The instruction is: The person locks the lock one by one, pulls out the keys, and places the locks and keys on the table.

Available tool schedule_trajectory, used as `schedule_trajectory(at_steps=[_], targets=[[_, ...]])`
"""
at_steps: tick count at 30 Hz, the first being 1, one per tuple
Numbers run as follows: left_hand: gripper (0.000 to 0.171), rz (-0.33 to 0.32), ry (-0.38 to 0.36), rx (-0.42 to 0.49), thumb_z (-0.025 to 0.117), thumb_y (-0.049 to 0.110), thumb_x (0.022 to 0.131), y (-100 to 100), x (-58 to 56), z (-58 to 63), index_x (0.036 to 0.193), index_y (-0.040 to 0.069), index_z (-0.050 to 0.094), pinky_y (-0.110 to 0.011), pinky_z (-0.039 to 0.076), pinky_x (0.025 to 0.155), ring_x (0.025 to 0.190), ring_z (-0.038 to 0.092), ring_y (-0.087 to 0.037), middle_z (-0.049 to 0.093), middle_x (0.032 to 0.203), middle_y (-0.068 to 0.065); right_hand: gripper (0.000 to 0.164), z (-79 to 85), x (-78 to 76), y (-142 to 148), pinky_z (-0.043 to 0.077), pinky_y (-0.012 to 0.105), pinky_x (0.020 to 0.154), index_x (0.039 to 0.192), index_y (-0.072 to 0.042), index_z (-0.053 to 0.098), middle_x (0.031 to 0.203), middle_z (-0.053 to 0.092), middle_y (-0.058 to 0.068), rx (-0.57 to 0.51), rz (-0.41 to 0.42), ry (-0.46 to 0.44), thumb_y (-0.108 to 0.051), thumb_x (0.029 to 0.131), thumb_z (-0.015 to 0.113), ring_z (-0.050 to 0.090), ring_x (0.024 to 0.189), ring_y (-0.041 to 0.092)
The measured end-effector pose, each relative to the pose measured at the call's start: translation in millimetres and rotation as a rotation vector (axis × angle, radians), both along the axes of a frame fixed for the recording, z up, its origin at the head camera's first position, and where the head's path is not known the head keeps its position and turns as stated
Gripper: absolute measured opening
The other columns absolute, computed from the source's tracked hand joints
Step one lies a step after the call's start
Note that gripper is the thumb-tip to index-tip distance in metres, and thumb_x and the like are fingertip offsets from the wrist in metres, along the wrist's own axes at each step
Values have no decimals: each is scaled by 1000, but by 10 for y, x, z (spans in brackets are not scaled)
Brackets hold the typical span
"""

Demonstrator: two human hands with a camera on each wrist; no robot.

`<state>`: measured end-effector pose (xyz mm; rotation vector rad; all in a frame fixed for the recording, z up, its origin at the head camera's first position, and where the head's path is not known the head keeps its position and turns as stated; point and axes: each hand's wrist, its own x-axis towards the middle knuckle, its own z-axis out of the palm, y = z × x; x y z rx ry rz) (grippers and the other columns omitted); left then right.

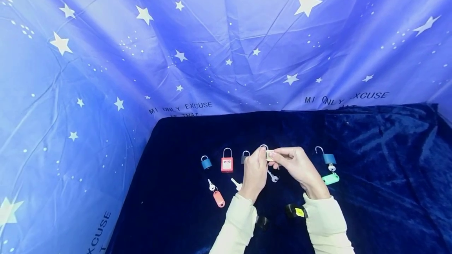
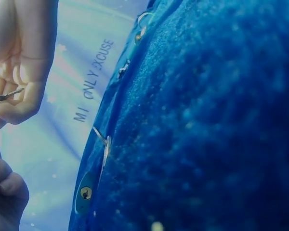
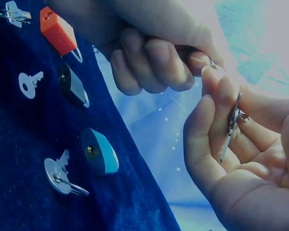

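Observation:
Both hands meet over the table around a small brass-coloured block (image 1: 270,155) that looks like a padlock body, mostly covered by fingers. My left hand (image 1: 255,171) pinches its left side with thumb and fingers. From the right, my right hand (image 1: 298,166) pinches it too, and a metal key (image 3: 232,124) is tucked inside that hand's curled fingers. A grey shackle (image 1: 264,146) arches just above the left fingertips. Beneath the hands lies a loose key (image 1: 273,176). A teal-blue padlock (image 3: 100,151) sits beside that key in the right wrist view.
Leftward stand a dark padlock (image 1: 245,157), a red padlock (image 1: 227,164) and a blue padlock (image 1: 206,162). Nearer are a plain key (image 1: 236,184) and an orange-tagged key (image 1: 212,186). At right lies an open-shackled blue padlock (image 1: 329,159) with a green tag (image 1: 330,178). Starry curtain (image 1: 229,42) surrounds the table.

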<state>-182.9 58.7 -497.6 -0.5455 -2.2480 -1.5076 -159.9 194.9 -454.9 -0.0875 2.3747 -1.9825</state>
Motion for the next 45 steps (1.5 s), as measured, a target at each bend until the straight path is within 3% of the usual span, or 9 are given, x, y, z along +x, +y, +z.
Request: schedule_trajectory(at_steps=[6,13,21,30,36,45], targets=[[34,14,7,-28,29,29,100,24,25,-31,70,19,42,-15,30,41,45,36,4,39,53,12,37,-36,24,15,49,30,76,98,-1,67,76,65,12,0,-2,8,-35,84,62,62,72,26],[35,25,-24,28,30,30,100,48,0,-50,70,19,44,-15,32,42,46,38,2,41,52,12,37,-6,8,-25,49,30,76,99,-3,66,76,66,10,29,-12,17,-36,84,61,62,70,23],[35,101,25,-20,29,29,100,51,-37,-40,68,20,40,-16,25,41,44,29,0,33,51,11,37,51,-11,-68,50,30,72,100,1,65,76,65,11,39,-18,30,-33,85,61,63,71,26],[35,140,42,4,32,26,100,22,-31,-75,67,18,42,-16,26,43,47,30,-2,31,54,10,34,38,-21,-142,50,30,70,95,-1,66,71,64,10,88,-28,49,-33,86,61,62,67,24],[35,173,64,4,32,25,100,11,-28,-32,67,17,43,-17,27,44,48,32,-3,33,53,10,30,64,-36,-168,50,32,69,93,-3,67,72,64,13,92,-24,51,-32,86,60,62,66,22],[41,179,-32,105,31,29,100,33,23,-45,64,17,47,-18,32,45,49,39,-3,42,55,10,22,105,10,-220,48,27,59,84,-13,68,66,63,1,256,-49,139,-33,86,60,59,60,16]])
